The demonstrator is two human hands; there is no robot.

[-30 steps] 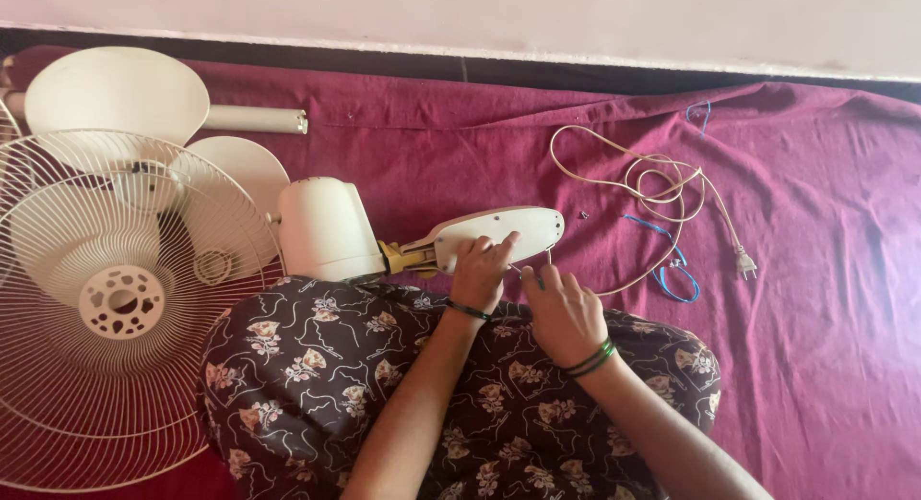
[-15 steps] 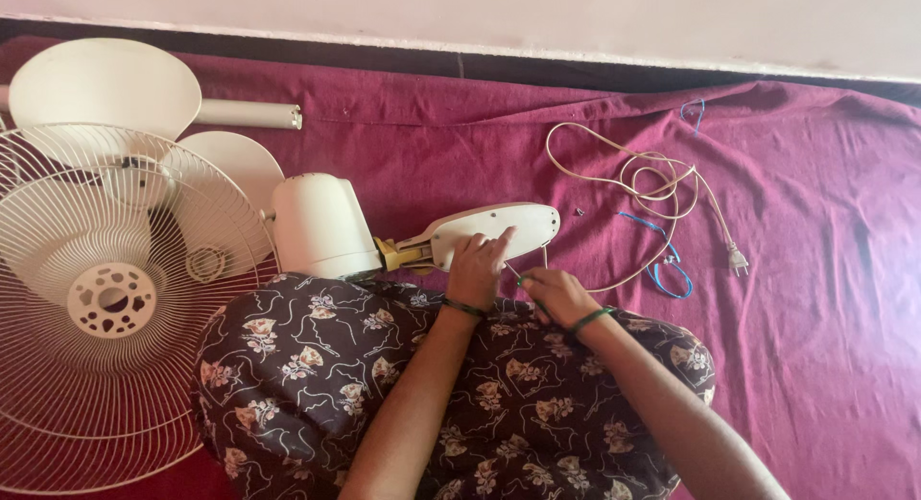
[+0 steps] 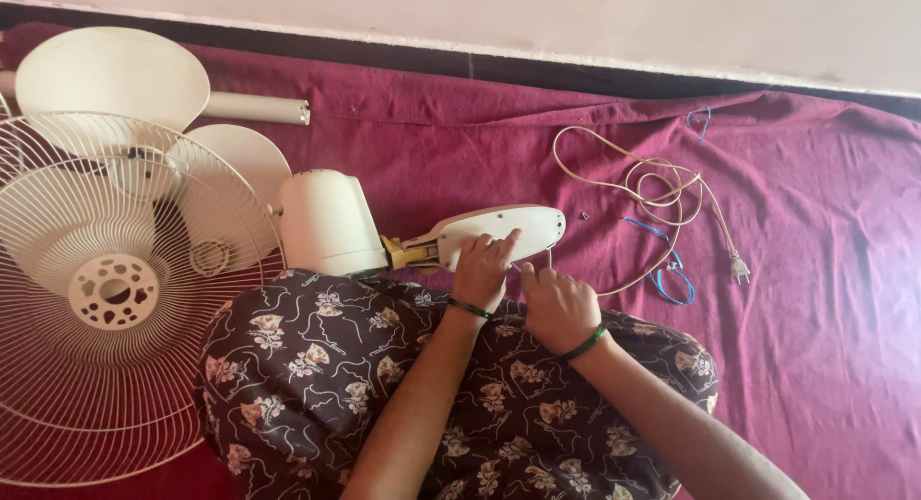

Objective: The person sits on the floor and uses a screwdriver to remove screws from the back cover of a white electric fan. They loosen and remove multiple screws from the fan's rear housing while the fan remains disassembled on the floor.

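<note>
Wire guard (image 3: pixel 106 298) and motor housing (image 3: pixel 326 222) are crowding the left; coiled cord (image 3: pixel 662 188) is lying right; cloth (image 3: pixel 441 145) between is staying open.

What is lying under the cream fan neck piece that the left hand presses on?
Under the cream neck piece the maroon cloth shows along its far side. Its near edge is covered by the left hand and right hand, so what lies there cannot be seen.

Left hand (image 3: pixel 483 267): bare, thin dark green bangle at wrist. Right hand (image 3: pixel 559 308): bare, green bangles at wrist. Forearms uncovered, no sleeves in view. Lap covered by dark brown garment (image 3: pixel 317 366) printed with cream and tan flowers and pale curling lines.
</note>
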